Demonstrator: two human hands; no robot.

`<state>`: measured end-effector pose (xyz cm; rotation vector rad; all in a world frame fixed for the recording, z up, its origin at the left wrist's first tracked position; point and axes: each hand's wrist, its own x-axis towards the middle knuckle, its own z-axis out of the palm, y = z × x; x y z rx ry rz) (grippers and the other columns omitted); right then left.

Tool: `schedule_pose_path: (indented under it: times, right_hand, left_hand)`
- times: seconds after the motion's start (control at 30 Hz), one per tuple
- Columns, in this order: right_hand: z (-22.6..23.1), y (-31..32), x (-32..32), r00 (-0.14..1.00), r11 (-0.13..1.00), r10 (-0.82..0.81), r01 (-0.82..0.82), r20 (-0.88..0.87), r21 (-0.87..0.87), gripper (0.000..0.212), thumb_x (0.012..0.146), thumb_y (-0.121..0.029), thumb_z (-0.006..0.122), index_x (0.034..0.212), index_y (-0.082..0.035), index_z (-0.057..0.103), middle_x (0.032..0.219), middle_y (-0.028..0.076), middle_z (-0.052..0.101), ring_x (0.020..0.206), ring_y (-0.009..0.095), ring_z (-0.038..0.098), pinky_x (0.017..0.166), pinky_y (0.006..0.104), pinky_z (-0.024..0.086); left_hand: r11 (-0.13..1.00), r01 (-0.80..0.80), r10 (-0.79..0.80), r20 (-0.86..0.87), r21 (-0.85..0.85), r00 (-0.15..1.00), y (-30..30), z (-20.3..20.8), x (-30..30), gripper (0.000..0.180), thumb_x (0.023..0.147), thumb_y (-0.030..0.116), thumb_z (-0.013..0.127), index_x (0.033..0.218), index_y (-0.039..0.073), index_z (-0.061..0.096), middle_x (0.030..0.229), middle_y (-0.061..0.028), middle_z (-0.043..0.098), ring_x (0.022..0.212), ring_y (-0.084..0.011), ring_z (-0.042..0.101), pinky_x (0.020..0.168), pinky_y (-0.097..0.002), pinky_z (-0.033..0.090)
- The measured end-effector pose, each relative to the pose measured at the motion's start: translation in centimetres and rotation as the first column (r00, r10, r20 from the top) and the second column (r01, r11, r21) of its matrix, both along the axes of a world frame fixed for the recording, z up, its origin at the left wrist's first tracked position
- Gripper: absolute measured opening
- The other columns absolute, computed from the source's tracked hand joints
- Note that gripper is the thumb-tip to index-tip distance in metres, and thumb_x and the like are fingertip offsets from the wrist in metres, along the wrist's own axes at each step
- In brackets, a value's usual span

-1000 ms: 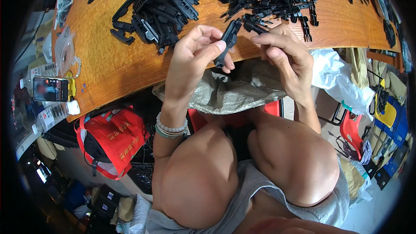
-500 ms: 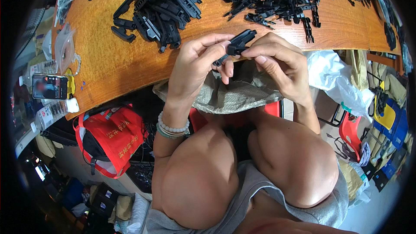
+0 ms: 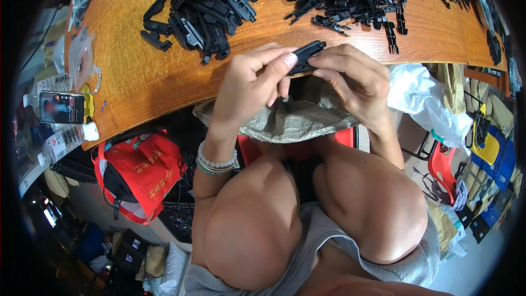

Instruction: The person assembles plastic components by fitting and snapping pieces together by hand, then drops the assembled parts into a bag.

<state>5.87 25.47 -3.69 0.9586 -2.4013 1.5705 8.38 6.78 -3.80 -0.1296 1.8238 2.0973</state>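
A long black plastic part [image 3: 308, 56] is gripped between the thumb and fingers of my left hand [image 3: 258, 75], just over the table's near edge. Its far end points up and to the right. My right hand [image 3: 359, 79] has thumb and index finger pinched close to the part's right side; whether a small piece sits between those fingertips I cannot make out. Under both hands a grey-brown woven sack [image 3: 298, 123] lies between the table edge and my knees. Beyond them, a heap of black plastic parts [image 3: 205, 19] is on the table.
More thin black pieces [image 3: 361, 5] are piled on the right of the wooden table [image 3: 131, 77]. At the left edge are a phone [image 3: 62, 108] and clear bottles [image 3: 64, 143]. A red bag [image 3: 142, 172] is below left; white plastic bags [image 3: 419, 93] hang at right.
My left hand has turned the black part and its thumb now lies along the top of it. My right fingers remain beside it, pinched closer together.
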Motion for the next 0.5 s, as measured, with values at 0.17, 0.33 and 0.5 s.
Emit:
schedule_pose_path:
  times: [0.17,0.33,0.5]
  right_hand:
    - [-0.5,0.3,-0.2,0.999,0.999,-0.030,0.029,-0.040,-0.015,0.023,0.070,0.004,0.069,0.093,0.001,0.065,0.083,0.013,0.062,0.075,0.025,0.062,0.065,0.0305,0.050]
    - [0.3,0.0,-0.3,0.988,0.993,-0.062,0.075,-0.143,0.090,0.032,0.069,-0.002,0.071,0.100,0.001,0.062,0.086,0.013,0.061,0.080,0.028,0.060,0.071,0.0329,0.049]
    - [-0.2,0.5,0.2,0.995,0.997,-0.054,0.050,0.080,0.057,0.030,0.068,0.000,0.069,0.097,0.001,0.061,0.084,0.014,0.060,0.076,0.029,0.058,0.067,0.0337,0.047]
  left_hand:
    - [0.969,-0.036,-0.042,-0.304,-0.245,0.952,1.0,-0.1,0.9,0.027,0.082,0.002,0.062,0.108,-0.005,0.059,0.070,-0.0110,0.063,0.054,-0.0119,0.060,0.048,-0.0242,0.046]
    - [0.948,-0.041,-0.103,-0.424,-0.316,0.900,0.1,-0.7,1.2,0.030,0.079,0.002,0.064,0.107,-0.006,0.056,0.077,-0.0183,0.063,0.058,-0.0230,0.063,0.053,-0.0318,0.048]
    - [0.907,-0.090,-0.175,-0.560,-0.412,0.810,0.6,-0.4,1.0,0.028,0.077,0.002,0.066,0.103,-0.006,0.057,0.079,-0.0193,0.062,0.065,-0.0306,0.062,0.056,-0.0341,0.047]
